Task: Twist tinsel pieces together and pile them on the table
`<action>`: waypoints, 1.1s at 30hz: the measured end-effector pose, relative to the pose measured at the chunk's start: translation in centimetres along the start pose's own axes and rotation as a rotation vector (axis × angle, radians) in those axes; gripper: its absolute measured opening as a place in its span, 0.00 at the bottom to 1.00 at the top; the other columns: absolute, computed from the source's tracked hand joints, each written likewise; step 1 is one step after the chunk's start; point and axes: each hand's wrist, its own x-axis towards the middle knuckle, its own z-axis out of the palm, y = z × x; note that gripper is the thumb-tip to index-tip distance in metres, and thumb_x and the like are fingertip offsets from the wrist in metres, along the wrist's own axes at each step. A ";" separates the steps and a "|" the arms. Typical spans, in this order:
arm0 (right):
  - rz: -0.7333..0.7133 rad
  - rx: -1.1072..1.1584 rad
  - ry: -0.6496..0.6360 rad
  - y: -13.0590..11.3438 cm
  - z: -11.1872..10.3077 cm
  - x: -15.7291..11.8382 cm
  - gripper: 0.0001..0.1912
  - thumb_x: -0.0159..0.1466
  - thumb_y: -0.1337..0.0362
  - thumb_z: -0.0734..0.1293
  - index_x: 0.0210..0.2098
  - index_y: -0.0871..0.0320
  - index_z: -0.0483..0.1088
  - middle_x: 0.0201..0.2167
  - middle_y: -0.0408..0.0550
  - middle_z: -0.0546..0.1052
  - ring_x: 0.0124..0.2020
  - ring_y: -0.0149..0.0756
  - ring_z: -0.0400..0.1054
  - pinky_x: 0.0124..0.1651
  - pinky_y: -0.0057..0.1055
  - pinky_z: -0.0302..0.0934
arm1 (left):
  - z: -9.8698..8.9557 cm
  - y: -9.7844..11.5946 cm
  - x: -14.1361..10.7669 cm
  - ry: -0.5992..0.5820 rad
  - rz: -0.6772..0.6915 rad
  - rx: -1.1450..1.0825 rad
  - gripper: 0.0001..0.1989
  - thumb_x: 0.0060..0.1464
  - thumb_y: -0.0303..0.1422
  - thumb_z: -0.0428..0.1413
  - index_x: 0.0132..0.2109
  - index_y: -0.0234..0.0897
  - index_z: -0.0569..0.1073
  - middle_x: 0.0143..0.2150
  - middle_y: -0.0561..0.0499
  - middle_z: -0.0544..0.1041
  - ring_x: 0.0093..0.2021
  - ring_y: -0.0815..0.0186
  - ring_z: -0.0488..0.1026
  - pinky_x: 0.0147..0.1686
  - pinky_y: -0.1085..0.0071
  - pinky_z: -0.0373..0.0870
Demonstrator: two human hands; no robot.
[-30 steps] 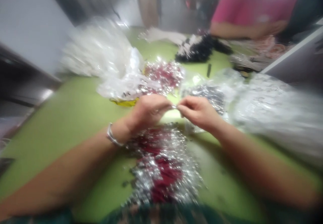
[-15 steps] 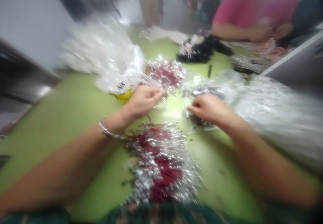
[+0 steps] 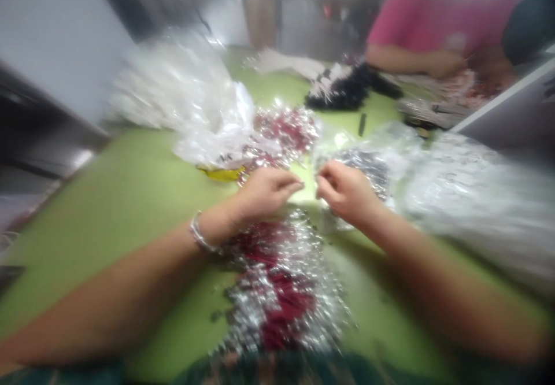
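Note:
Fingers pinched together, my left hand hovers over the far end of a pile of dark red cords with silvery ends. Facing it a short gap away, my right hand is also closed in a pinch. Whatever either pinch holds is too small and blurred to make out. Just behind my right hand lies an open clear plastic bag with small dark metallic pieces. A second heap of red and silver pieces sits beyond my left hand.
A large clear plastic bag bundle lies at the left back, with a yellow strip by it. More white plastic bags spread at the right. Black and pale cords lie farther back. A person in pink works across the green table.
My left hand has moved right and slightly nearer me, and my right hand slightly left, so they are closer together. The white bag by my left hand has shifted, its print partly folded.

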 end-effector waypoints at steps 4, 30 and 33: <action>-0.160 0.083 0.021 -0.3 0.7 -0.5 0.06 0.65 0.66 0.61 0.32 0.57 0.68 0.26 0.44 0.74 0.25 0.30 0.63 0.31 0.29 0.56 | 0.0 0.2 -0.2 -0.033 0.016 0.013 0.11 0.59 0.34 0.54 0.35 0.35 0.79 0.27 0.52 0.76 0.26 0.71 0.69 0.27 0.74 0.64; -0.012 0.223 -0.155 -1.2 -0.5 -0.1 0.09 0.63 0.65 0.65 0.27 0.61 0.73 0.21 0.42 0.73 0.23 0.27 0.63 0.29 0.27 0.57 | -2.1 1.1 -0.2 -0.048 0.340 0.448 0.11 0.60 0.34 0.51 0.34 0.34 0.75 0.27 0.51 0.73 0.27 0.70 0.65 0.28 0.73 0.62; -0.035 0.204 -0.260 -1.1 -1.0 0.1 0.08 0.63 0.66 0.65 0.29 0.61 0.75 0.23 0.43 0.75 0.24 0.27 0.65 0.31 0.28 0.58 | -3.5 1.5 0.3 -0.009 0.179 0.221 0.11 0.59 0.35 0.54 0.45 0.35 0.75 0.34 0.49 0.75 0.33 0.69 0.69 0.33 0.72 0.66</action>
